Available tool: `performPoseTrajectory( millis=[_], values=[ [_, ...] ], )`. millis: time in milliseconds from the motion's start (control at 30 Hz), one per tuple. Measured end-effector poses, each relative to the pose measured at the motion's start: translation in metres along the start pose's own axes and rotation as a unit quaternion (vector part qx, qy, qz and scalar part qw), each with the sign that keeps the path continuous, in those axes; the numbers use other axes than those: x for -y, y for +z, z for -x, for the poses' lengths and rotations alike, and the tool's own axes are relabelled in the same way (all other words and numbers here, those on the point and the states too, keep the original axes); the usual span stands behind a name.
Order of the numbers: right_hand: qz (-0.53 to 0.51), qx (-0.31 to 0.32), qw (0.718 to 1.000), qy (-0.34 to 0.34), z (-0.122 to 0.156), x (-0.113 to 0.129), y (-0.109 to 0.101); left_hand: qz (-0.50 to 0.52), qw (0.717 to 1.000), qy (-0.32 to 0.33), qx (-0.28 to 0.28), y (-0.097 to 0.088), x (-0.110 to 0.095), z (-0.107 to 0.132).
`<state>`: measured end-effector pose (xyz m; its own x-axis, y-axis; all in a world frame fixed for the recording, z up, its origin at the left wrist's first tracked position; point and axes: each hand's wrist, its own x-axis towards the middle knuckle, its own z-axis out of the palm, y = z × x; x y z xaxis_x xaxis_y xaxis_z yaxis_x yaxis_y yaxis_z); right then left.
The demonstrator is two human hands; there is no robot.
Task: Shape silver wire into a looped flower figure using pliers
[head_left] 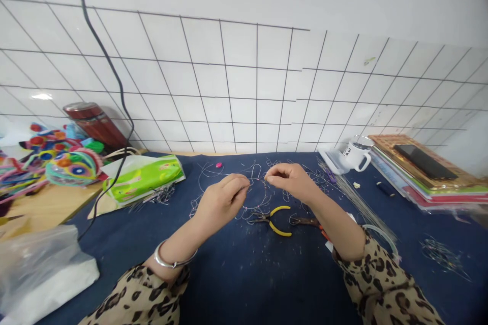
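Between my two hands, over the middle of the dark blue mat, there is a thin silvery wire (pixel 256 171) bent into a narrow loop at its top. My left hand (pixel 225 197) is closed, its thumb and fingertips pinching the wire's left end. Fingertips of my right hand (pixel 292 181) are pressed together at its other side. How the ends sit inside the fingers is too small to see. Below the hands lie yellow-handled pliers (pixel 280 221), with their handles spread. Another pair of pliers (pixel 305 221), dark-jawed with orange handles, is partly hidden under my right forearm.
Loose wire pieces lie around the hands, near a pink bead (pixel 218 165). To the left are a green tissue pack (pixel 147 180), a plastic bag (pixel 46 269) and a hanging black cable (pixel 110 63). On the right stand a white mug (pixel 356 155), straight wires (pixel 366 205) and stacked books (pixel 438 190).
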<state>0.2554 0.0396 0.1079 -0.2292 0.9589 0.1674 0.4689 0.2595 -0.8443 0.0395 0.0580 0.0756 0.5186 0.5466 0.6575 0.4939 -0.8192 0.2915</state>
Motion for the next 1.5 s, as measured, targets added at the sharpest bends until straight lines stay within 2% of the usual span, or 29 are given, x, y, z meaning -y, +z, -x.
performPoseTrajectory(
  millis=[233,433,533,700,800,1000,1100,1200,1367,1500],
  values=[
    [0.013,0.028,0.999,-0.031,0.001,-0.001,0.005,0.017,1.000,0.005,0.017,0.006,0.001,0.003],
    [0.082,0.022,0.991,-0.102,0.002,0.001,0.009,0.014,0.999,0.016,0.047,0.011,0.001,0.005],
    [0.092,0.025,0.989,-0.113,0.003,0.002,0.007,0.004,0.999,0.011,0.040,0.014,0.000,0.005],
    [0.041,0.051,0.995,-0.071,0.005,0.005,0.003,0.009,1.000,0.007,0.004,0.015,-0.002,0.005],
    [-0.013,0.071,0.997,-0.038,0.006,0.005,0.005,0.008,1.000,-0.001,0.002,0.014,-0.003,0.004],
    [-0.085,0.078,0.993,-0.036,0.003,0.001,0.007,0.009,1.000,-0.007,0.004,0.016,-0.003,0.004],
    [-0.077,0.034,0.996,-0.025,0.001,-0.003,0.001,-0.002,1.000,-0.015,-0.008,0.016,-0.003,0.004],
    [-0.024,0.002,1.000,-0.005,0.000,-0.006,-0.008,-0.017,0.999,-0.011,-0.025,0.014,-0.001,0.004],
    [0.036,0.004,0.999,0.014,0.000,-0.009,-0.012,-0.032,0.996,0.044,-0.064,0.014,0.003,0.007],
    [-0.028,0.036,0.998,0.034,0.000,-0.007,-0.009,-0.023,0.992,0.081,-0.098,0.015,0.005,0.011]
  ],
)
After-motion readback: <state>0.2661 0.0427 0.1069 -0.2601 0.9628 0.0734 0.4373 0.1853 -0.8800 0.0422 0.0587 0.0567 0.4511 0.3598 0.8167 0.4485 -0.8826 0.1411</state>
